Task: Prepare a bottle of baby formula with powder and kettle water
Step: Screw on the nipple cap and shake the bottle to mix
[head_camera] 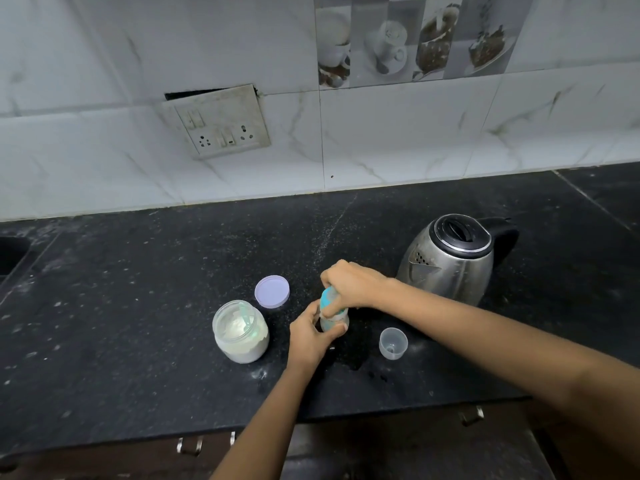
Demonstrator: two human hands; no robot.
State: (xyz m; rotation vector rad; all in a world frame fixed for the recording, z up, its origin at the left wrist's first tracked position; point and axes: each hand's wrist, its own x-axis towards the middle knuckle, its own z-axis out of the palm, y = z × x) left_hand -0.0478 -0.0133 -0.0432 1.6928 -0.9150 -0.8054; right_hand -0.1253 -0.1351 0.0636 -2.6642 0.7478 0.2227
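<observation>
A small baby bottle (pixel 331 315) with a teal collar stands on the black counter (pixel 138 306). My left hand (pixel 311 336) wraps around its lower body. My right hand (pixel 349 284) covers and grips its top at the collar, hiding the nipple. To the left stands an open jar of white formula powder (pixel 240 332) with a pale green scoop inside. The jar's lilac lid (pixel 272 292) lies flat behind it. A steel electric kettle (pixel 450 259) with a black lid stands to the right, lid down.
A clear plastic bottle cap (pixel 392 342) sits upright to the right of the bottle. A sink edge (pixel 12 254) shows at far left. The tiled wall holds a socket plate (pixel 221 123). Drawer handles (pixel 471 415) lie below the counter's front edge.
</observation>
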